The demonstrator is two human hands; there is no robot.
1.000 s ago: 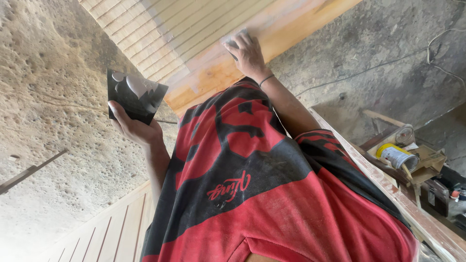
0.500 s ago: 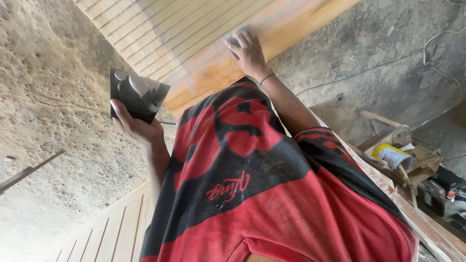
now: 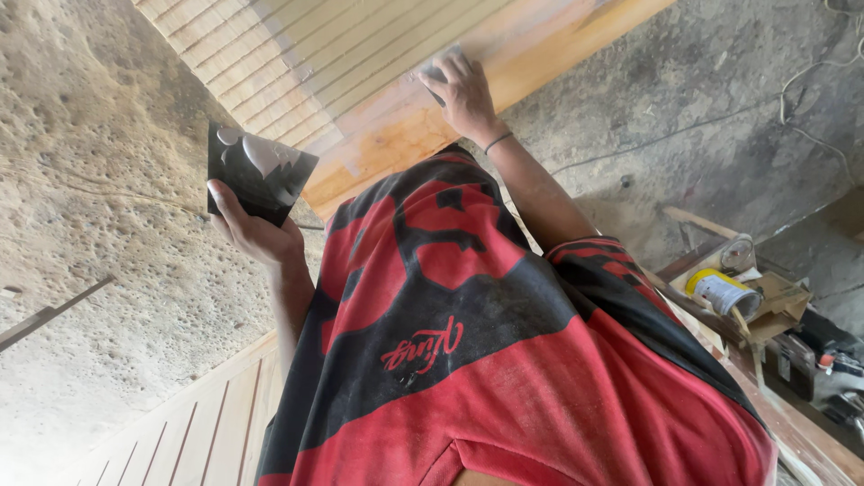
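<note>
Orange-stained wood is taking the work: the right hand [image 3: 465, 93] is pressing flat on the smooth border of a grooved wooden door panel [image 3: 378, 108], fingers closed down over a small grey piece [image 3: 436, 72] that is too hidden to name. The left hand [image 3: 255, 232] is holding a black square board [image 3: 258, 174] out to the side, thumb and fingers pinching its lower corner, with pale filler [image 3: 259, 153] sitting on top. The board is tilting, so the filler could be sliding off, and the corner pinch looks loose enough to be letting the board drop. Counting: two hands, one black board, one grey piece, two grooved panels with the second [image 3: 202, 432] lying nearer the body, and one yellow-banded tin [image 3: 723, 292] standing well apart.
</note>
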